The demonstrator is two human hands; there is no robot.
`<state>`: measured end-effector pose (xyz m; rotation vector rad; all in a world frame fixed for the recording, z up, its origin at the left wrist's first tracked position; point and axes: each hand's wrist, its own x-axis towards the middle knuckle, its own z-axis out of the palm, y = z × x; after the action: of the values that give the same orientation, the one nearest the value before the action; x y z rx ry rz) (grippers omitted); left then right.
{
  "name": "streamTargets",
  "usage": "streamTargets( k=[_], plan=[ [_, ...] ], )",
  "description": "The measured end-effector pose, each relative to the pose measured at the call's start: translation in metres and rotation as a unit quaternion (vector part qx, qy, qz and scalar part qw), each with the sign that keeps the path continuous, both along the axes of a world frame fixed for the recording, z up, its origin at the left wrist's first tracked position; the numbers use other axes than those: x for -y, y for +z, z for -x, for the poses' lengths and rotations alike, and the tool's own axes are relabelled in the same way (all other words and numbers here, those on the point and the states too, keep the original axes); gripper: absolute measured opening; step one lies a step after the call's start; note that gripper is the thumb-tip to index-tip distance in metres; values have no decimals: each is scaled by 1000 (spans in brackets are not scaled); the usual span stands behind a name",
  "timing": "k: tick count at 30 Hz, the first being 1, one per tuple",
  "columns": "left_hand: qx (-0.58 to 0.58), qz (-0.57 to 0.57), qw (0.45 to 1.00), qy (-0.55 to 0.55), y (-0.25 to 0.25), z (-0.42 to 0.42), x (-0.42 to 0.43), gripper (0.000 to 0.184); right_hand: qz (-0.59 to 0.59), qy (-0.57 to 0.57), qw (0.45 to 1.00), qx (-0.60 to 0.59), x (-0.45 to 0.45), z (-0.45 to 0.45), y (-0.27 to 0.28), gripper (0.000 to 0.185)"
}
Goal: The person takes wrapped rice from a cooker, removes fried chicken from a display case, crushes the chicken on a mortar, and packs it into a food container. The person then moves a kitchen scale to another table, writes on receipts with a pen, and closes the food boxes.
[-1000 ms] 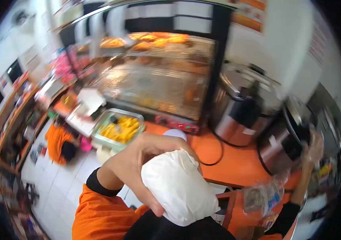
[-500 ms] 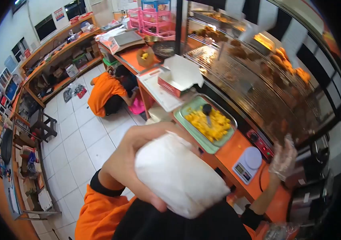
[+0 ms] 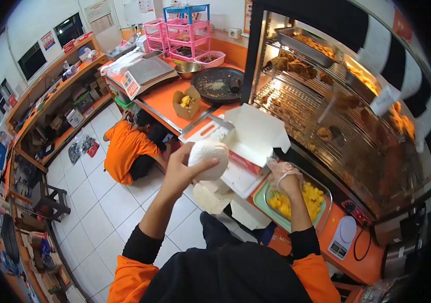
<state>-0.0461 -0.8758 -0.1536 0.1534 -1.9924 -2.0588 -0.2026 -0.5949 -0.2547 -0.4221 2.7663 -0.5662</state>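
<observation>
My left hand is closed around a rounded white packet, held just in front of an open takeaway box. The box has white inside walls and a red outer side, and stands on a white board. My right hand, in a clear plastic glove, is at the near right corner of the box and over the left end of a metal tray of yellow food pieces. Its fingers are blurred by the glove; whether they grip anything is unclear. The black-handled utensil seen in the tray earlier is hidden.
A glass heated cabinet with fried food borders the counter. Left of it stand a black pan, a kraft paper box and a large scale. A person in orange crouches on the floor. A small scale sits right.
My left hand has moved the white packet away from my body, up towards the open box. My right hand has swung left from beside the cabinet to the tray and box. The view has shifted.
</observation>
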Motion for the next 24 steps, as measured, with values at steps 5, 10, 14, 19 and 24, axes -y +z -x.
streamTargets(
  k=[5,10,14,19,24],
  plan=[
    [65,26,997,10,-46,55,72,40,-34,-19,999,5,21,61,-75,41],
    [158,-52,977,130,-110,76,167,39,-38,-14,992,-119,53,53,-72,25],
    [143,-181,969,84,-124,109,227,52,26,-104,985,-139,140,62,-11,21],
    [127,-191,973,-23,-142,195,285,76,-15,-98,979,-177,211,109,-41,15],
    [178,-199,957,-114,-159,276,343,83,-58,-232,970,-40,296,137,-43,24]
  ],
)
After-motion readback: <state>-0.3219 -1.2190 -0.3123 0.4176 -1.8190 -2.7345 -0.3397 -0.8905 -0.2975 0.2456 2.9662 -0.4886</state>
